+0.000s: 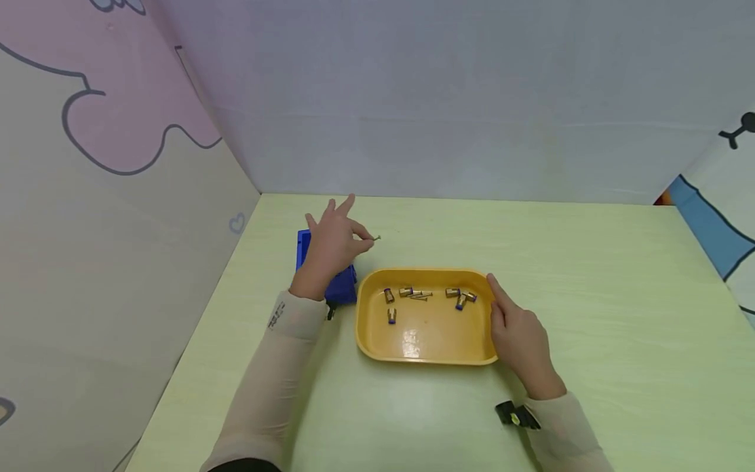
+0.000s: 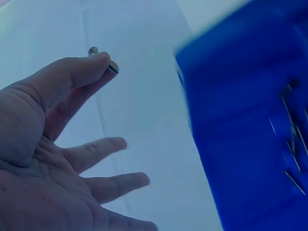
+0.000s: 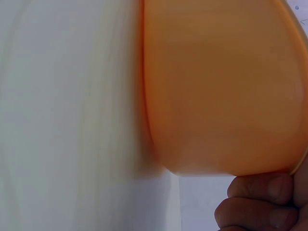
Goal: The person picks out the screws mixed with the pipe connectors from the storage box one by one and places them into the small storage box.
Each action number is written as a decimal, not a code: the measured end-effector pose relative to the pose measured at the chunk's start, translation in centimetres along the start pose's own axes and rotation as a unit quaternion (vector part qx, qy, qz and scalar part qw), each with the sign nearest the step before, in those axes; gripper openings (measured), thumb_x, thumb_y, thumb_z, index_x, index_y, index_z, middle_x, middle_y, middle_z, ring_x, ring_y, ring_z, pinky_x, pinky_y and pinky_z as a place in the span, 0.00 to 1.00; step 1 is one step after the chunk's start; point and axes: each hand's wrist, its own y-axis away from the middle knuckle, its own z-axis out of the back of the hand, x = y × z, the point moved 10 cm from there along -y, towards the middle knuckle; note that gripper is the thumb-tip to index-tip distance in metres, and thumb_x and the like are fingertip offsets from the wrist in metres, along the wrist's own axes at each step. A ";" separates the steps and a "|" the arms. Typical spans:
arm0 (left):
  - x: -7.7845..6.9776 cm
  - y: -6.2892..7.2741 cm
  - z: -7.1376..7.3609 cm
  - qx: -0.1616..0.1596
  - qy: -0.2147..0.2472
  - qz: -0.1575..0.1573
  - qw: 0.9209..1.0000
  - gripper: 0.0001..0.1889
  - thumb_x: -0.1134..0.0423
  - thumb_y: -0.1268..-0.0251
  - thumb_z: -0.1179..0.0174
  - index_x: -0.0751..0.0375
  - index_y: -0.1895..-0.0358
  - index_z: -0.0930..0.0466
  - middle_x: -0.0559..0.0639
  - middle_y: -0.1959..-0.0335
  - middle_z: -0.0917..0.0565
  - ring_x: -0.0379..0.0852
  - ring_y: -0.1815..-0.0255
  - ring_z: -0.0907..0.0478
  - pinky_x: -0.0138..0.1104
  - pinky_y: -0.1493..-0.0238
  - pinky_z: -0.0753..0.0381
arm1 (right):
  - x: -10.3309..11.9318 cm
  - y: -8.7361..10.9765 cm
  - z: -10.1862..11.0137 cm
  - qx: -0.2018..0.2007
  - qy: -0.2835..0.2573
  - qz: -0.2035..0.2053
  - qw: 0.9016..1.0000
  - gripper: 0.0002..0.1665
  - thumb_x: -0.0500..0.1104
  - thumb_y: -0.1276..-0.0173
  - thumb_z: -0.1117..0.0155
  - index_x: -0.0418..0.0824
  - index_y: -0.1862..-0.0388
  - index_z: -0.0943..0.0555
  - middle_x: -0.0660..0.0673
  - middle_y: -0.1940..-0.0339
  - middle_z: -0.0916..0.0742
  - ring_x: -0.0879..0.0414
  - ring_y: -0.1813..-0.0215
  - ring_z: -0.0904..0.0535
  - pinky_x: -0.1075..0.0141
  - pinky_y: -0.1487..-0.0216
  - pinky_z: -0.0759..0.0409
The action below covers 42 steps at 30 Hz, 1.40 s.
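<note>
My left hand (image 1: 335, 246) pinches a small screw (image 2: 113, 69) between thumb and forefinger, the other fingers spread. Its head and pointed tip stick out on either side of the fingertips in the left wrist view. Below and beside that hand is a blue bin (image 1: 342, 288), partly covered by it, with several screws (image 2: 294, 132) inside. My right hand (image 1: 522, 337) grips the right end of a yellow tray (image 1: 427, 362). In the tray lie several short brass fittings (image 1: 452, 293) with blue ends and a few loose screws (image 1: 420, 297).
The pale green table (image 1: 619, 295) runs back to a whitish wall (image 1: 442, 151). A printed wall (image 1: 118, 216) borders the left side. Black straps (image 1: 516, 415) sit at the right wrist. The tray stands right of the blue bin, close beside it.
</note>
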 end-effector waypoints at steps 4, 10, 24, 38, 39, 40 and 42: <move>3.6 0.8 0.8 -0.008 0.019 0.060 0.998 0.07 0.54 0.36 0.32 0.50 0.63 0.07 0.55 0.20 0.44 0.68 0.21 0.55 0.76 0.36 0.69 | -0.1 0.1 0.0 0.000 0.000 0.001 1.000 0.30 0.41 0.20 0.57 0.47 0.21 0.39 0.48 0.89 0.32 0.55 0.87 0.40 0.63 0.83 0.39; 6.0 1.6 0.9 -0.026 -0.030 0.087 0.995 0.07 0.52 0.38 0.31 0.49 0.67 0.07 0.54 0.22 0.38 0.66 0.22 0.49 0.74 0.34 0.72 | -0.1 0.1 0.3 -0.005 0.001 0.000 1.000 0.30 0.41 0.20 0.57 0.46 0.21 0.38 0.48 0.89 0.31 0.54 0.86 0.39 0.63 0.83 0.39; 7.7 2.0 -0.9 0.007 -0.103 0.109 0.989 0.06 0.52 0.40 0.29 0.46 0.64 0.07 0.52 0.23 0.38 0.65 0.22 0.49 0.70 0.32 0.75 | -0.3 0.2 0.1 0.003 0.003 -0.007 1.000 0.30 0.41 0.20 0.57 0.48 0.20 0.39 0.47 0.89 0.31 0.54 0.86 0.39 0.63 0.82 0.38; 3.7 1.5 -0.3 -0.022 -0.067 0.036 0.997 0.29 0.39 0.43 0.31 0.43 0.38 0.18 0.50 0.19 0.49 0.60 0.19 0.56 0.68 0.29 0.67 | -0.2 0.2 0.4 0.000 0.008 -0.006 1.000 0.30 0.41 0.20 0.57 0.47 0.20 0.39 0.47 0.89 0.31 0.54 0.87 0.39 0.62 0.82 0.39; 3.0 1.5 -0.3 -0.024 -0.060 0.024 0.998 0.31 0.38 0.43 0.31 0.43 0.37 0.19 0.49 0.18 0.50 0.60 0.19 0.57 0.69 0.29 0.67 | -0.2 0.2 0.4 0.001 0.007 -0.007 1.000 0.30 0.41 0.20 0.57 0.47 0.20 0.39 0.47 0.89 0.31 0.54 0.87 0.39 0.62 0.82 0.38; 2.2 1.5 -0.3 -0.024 -0.055 0.011 0.998 0.31 0.37 0.44 0.31 0.42 0.36 0.19 0.49 0.18 0.51 0.59 0.19 0.58 0.69 0.29 0.67 | -0.2 0.2 0.4 0.001 0.006 -0.008 1.000 0.30 0.41 0.20 0.57 0.47 0.20 0.39 0.47 0.89 0.31 0.54 0.87 0.39 0.63 0.82 0.38; 0.7 1.6 -0.4 -0.024 -0.051 -0.013 0.998 0.31 0.37 0.45 0.31 0.41 0.37 0.19 0.48 0.18 0.52 0.59 0.19 0.58 0.69 0.29 0.67 | -0.3 0.2 0.3 0.002 0.004 -0.010 1.000 0.30 0.41 0.20 0.57 0.47 0.20 0.39 0.47 0.89 0.31 0.55 0.87 0.39 0.63 0.82 0.38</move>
